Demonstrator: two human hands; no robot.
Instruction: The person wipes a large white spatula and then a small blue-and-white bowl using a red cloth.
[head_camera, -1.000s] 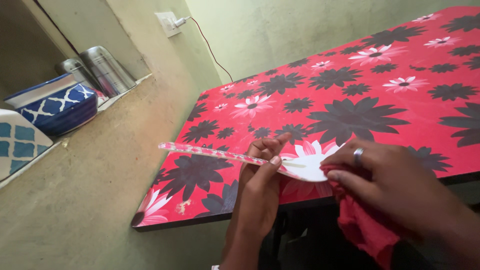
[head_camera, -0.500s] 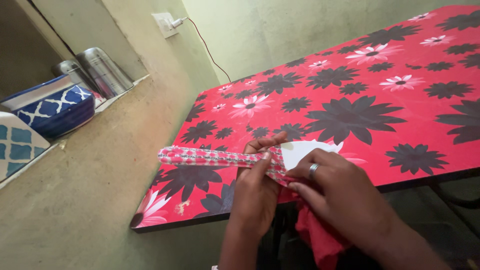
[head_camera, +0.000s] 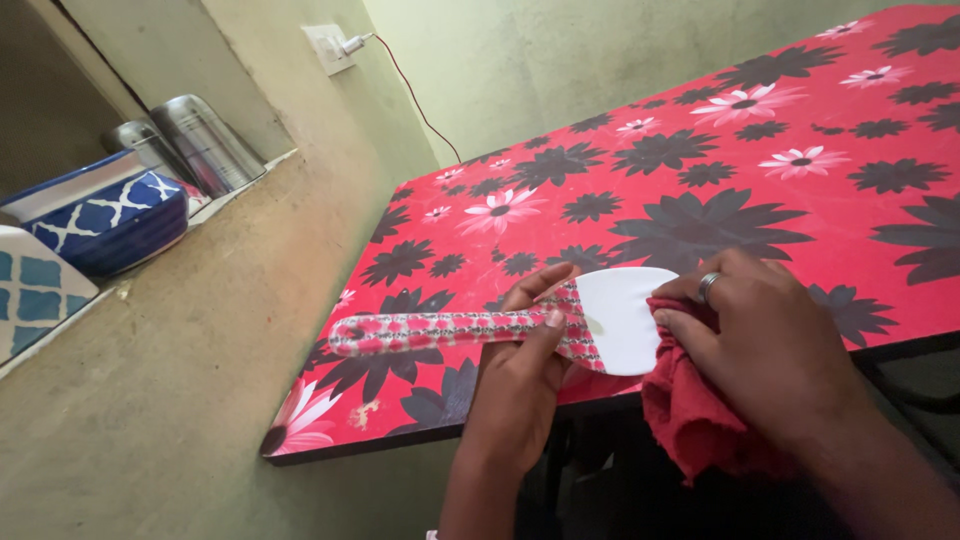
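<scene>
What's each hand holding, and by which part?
Left hand holds the spatula where the patterned handle meets the white blade. Right hand holds a red cloth bunched against the blade's edge.

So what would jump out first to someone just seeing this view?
The red table with black and pink flowers fills the right. At its near edge the left hand holds a patterned spatula while the right hand presses a red cloth to its white blade.

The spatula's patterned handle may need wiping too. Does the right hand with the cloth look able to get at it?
Probably only partly: the left hand grips the spatula near the blade, blocking that stretch, while the right hand presses the red cloth at the blade's far edge.
</scene>
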